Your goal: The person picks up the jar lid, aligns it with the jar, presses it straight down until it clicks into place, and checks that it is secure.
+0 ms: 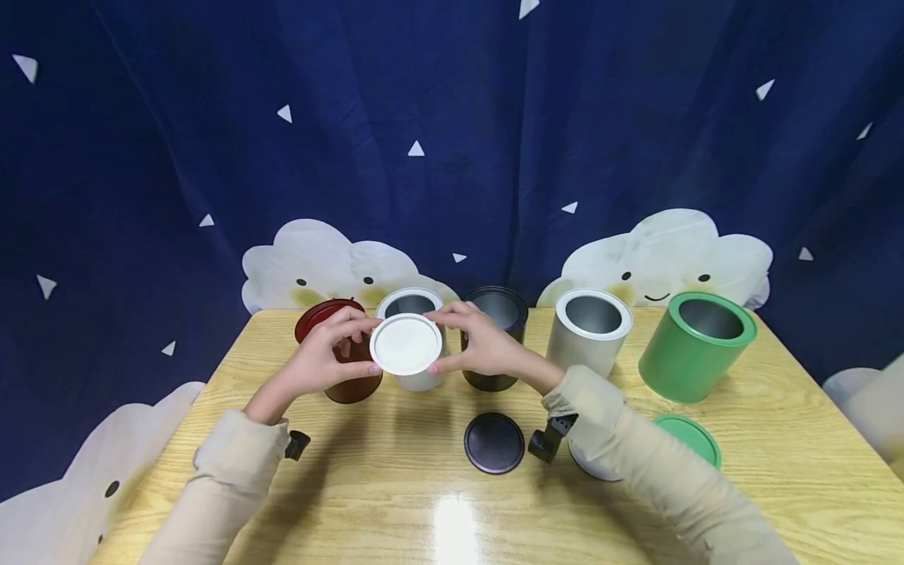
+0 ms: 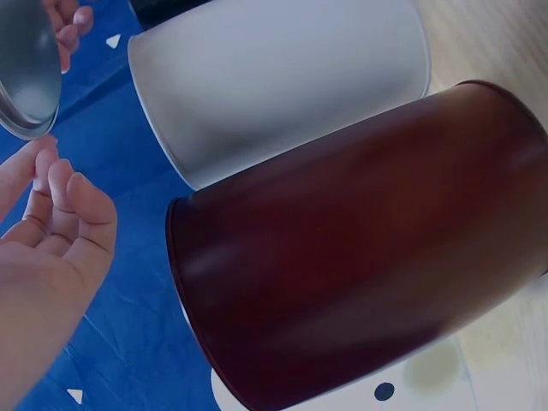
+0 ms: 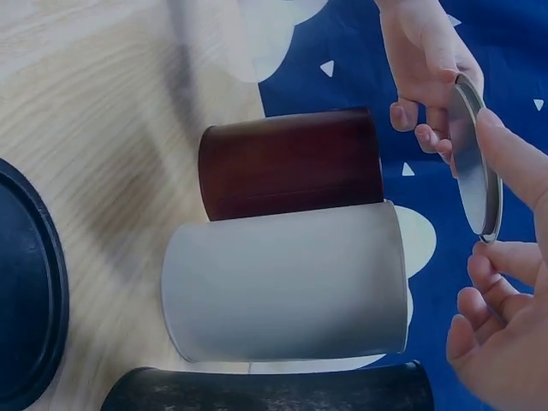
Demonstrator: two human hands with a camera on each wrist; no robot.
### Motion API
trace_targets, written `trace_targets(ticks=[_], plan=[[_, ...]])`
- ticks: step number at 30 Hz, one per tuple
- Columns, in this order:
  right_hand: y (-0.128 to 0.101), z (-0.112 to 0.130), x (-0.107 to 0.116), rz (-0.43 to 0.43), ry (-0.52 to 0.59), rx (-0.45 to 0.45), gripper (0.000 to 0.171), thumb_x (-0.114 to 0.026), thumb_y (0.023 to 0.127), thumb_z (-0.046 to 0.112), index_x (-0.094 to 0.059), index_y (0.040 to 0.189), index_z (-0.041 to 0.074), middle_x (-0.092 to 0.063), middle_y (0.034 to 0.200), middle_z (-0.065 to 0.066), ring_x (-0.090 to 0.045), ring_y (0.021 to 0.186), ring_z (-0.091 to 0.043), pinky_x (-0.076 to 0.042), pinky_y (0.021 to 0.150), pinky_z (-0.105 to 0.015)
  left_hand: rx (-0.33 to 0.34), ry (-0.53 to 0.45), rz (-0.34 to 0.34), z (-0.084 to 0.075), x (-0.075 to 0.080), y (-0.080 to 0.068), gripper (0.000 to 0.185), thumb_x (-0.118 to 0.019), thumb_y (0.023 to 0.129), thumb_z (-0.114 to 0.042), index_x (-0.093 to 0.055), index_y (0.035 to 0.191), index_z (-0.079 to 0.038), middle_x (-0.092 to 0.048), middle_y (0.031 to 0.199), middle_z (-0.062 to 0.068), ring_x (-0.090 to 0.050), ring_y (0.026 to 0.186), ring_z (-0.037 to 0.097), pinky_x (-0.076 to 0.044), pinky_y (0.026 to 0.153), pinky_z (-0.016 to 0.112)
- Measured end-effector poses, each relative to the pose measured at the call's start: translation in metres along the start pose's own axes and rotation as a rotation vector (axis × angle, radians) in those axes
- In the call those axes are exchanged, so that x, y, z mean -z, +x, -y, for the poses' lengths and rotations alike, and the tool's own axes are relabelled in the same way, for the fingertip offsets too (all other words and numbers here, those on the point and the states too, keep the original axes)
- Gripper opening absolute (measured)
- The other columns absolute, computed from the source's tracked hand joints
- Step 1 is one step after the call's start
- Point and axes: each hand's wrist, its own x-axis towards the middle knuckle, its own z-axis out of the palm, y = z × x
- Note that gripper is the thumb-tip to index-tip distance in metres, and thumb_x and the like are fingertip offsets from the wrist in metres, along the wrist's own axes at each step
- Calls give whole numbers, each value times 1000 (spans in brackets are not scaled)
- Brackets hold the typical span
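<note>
White lid (image 1: 406, 344), judged thin, rigid, light and slick-rimmed, is pinched at opposite edges by left hand (image 1: 321, 357) and right hand (image 1: 480, 345), just above the open white canister (image 1: 417, 314) on the worktop (image 1: 395, 502).

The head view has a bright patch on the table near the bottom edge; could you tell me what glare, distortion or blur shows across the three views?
Head view: ceiling-light glare on the glossy table, wide-angle bending at the edges. Left wrist view: the dark red can fills the frame, slightly soft. Right wrist view: dim, the white lid seen edge-on.
</note>
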Motion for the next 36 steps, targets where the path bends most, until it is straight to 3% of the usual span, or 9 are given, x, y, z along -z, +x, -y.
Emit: trace_targets(ticks=[3, 5, 9, 17, 26, 36], plan=[[3, -1, 3, -1, 12, -8, 68, -83, 64, 23, -56, 123, 4, -54, 113, -9, -46, 99, -22, -43, 69, -32, 7, -15, 8, 18, -2, 1, 54, -82, 61, -1, -60, 111, 6, -55, 99, 13, -46, 74, 22, -40, 53, 31], [6, -2, 4, 2, 16, -17, 67, -82, 65, 23, -56, 123, 3, -53, 113, -9, -46, 98, -23, -43, 68, -32, 17, -29, 16, 20, 0, 4, 54, -81, 62, -1, -60, 111, 6, -55, 100, 13, -46, 75, 23, -40, 54, 32], [11, -5, 7, 3, 22, -28, 68, -82, 65, 23, -56, 123, 2, -53, 114, -10, -46, 102, -24, -43, 75, -39, 45, -29, 42, 23, 3, 10, 53, -80, 65, -4, -60, 113, 4, -55, 99, 10, -46, 79, 24, -42, 57, 31], [23, -11, 14, 7, 35, -35, 66, -82, 66, 21, -56, 123, 0, -54, 112, -11, -46, 106, -26, -36, 91, -41, 106, -25, 83, 29, 6, 23, 53, -77, 71, -7, -58, 119, 2, -53, 99, 8, -46, 82, 27, -43, 64, 32], [37, -21, 20, 49, 75, -136, 64, -80, 69, 22, -55, 125, 4, -53, 110, -8, -46, 101, -25, -37, 83, -36, 149, -43, 94, 39, 5, 35, 51, -76, 72, -8, -58, 120, 1, -52, 105, 9, -44, 87, 25, -42, 71, 37], [51, -30, 22, 68, 75, -169, 65, -78, 71, 24, -53, 128, 5, -51, 112, -9, -44, 100, -25, -37, 85, -39, 193, -60, 104, 50, 2, 45, 57, -75, 73, -6, -52, 123, 8, -49, 113, 17, -43, 99, 37, -42, 76, 47]])
